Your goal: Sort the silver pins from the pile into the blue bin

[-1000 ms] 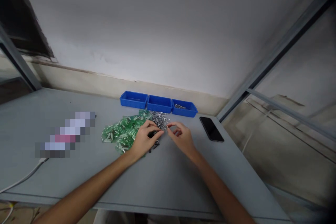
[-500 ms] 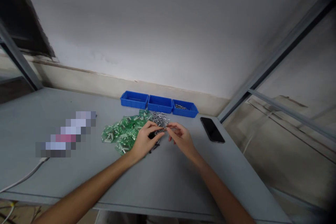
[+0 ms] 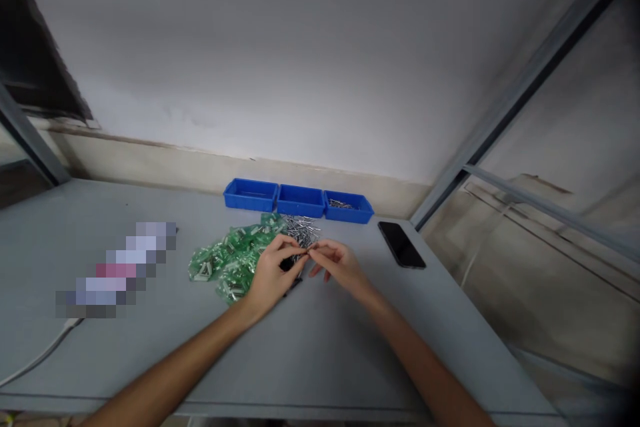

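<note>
My left hand (image 3: 273, 275) and my right hand (image 3: 344, 268) meet over the middle of the table, with thumbs and forefingers pinched together tip to tip. What they pinch is too small to make out. Just behind the fingers lies a loose pile of thin silvery metal pins (image 3: 301, 229), partly hidden by my hands. Close by on the left are green clear plastic bags (image 3: 239, 255) with short metal pieces inside. Something dark lies under my left hand, mostly covered.
Three blue bins (image 3: 300, 201) stand in a row along the wall; the right one holds some metal pins (image 3: 341, 204). A black phone (image 3: 401, 244) lies to the right. On the left, a blurred-out object (image 3: 120, 271) has a white cable (image 3: 43, 355). Metal frame posts rise at both sides.
My fingertips have drawn closer together, the right hand tilting in toward the left. The whole view has shifted slightly. Bins, bags and phone have not moved on the table.
</note>
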